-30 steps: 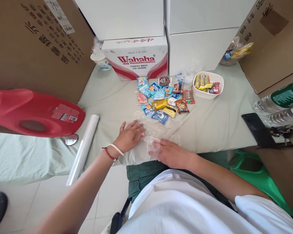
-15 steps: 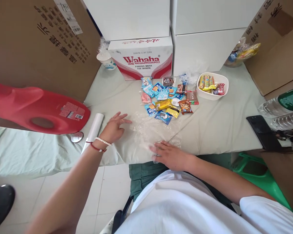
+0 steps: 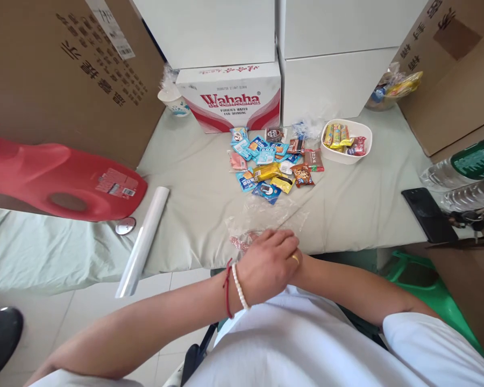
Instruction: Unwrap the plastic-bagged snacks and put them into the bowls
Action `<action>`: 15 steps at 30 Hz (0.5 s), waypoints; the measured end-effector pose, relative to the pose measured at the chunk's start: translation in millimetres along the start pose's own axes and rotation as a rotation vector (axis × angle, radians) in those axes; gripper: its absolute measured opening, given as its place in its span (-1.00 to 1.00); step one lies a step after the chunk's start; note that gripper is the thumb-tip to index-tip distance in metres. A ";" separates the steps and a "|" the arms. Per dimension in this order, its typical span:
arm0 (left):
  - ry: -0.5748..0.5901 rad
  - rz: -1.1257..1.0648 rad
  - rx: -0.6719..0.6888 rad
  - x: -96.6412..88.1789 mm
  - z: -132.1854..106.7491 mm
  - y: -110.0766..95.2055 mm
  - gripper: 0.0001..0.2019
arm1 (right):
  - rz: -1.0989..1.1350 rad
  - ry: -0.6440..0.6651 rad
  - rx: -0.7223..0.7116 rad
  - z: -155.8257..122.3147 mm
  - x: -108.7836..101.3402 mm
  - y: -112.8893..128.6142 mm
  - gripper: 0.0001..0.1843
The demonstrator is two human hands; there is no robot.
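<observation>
Laying our left hand (image 3: 268,266) across our right hand (image 3: 304,267), we cover most of the latter at the front edge of the cloth-covered table (image 3: 189,226). Our left fingers lie narrow, side by side and bent downward, with a gold ring (image 3: 294,259) on one; we cannot tell whether they grip anything underneath. Our right fingers are concealed below the left hand, so we cannot tell whether they are wide, narrow or holding something. At our left wrist we note a red cord (image 3: 227,290) and a string of white beads (image 3: 239,286).

We locate the clear plastic film (image 3: 264,212) directly ahead of the hands, crumpled on the cloth, its near part reaching the left hand. A red-and-white patterned item (image 3: 239,243) shows at its near left portion, just beside the left hand; we cannot identify it.

Beyond the film we find a pile of wrapped snacks (image 3: 266,156) in blue, yellow, brown and pink packets. To its right stands a white bowl (image 3: 341,157) containing further packets; behind it stands a Wahaha carton (image 3: 229,101).

On our left, a white roll (image 3: 143,242) lies aslant, its near end projecting past the table edge, near a red jug (image 3: 83,169). On our right, we see a black phone (image 3: 429,215) beside a bunch of keys (image 3: 471,217)
</observation>
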State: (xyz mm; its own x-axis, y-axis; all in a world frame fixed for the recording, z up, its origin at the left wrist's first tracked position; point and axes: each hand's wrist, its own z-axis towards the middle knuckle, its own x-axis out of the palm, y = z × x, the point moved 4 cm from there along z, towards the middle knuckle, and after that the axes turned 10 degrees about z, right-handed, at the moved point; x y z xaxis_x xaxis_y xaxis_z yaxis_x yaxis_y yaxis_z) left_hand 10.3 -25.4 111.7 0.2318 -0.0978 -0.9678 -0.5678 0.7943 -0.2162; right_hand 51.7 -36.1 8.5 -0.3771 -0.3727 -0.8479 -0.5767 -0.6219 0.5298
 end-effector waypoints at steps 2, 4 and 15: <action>-0.012 -0.048 -0.063 14.0 -9.3 2.9 -0.75 | 0.020 0.017 0.039 -0.1 2.4 -0.8 -0.47; -0.021 -0.067 -0.245 25.9 -18.3 25.1 -0.71 | 0.031 0.058 0.008 3.3 1.6 0.8 -0.50; 0.153 0.023 -0.773 60.6 -83.6 132.9 -0.67 | 0.059 0.201 -0.183 -9.4 -12.8 -17.5 -0.46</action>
State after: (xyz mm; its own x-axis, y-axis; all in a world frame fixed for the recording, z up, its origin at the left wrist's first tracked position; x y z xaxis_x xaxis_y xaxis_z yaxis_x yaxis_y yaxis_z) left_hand -117.1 24.1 13.6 0.1344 -0.2122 -0.9679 -0.9722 0.1607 -0.1702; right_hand 73.5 -27.0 9.9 -0.2443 -0.5297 -0.8122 -0.4106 -0.7023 0.5816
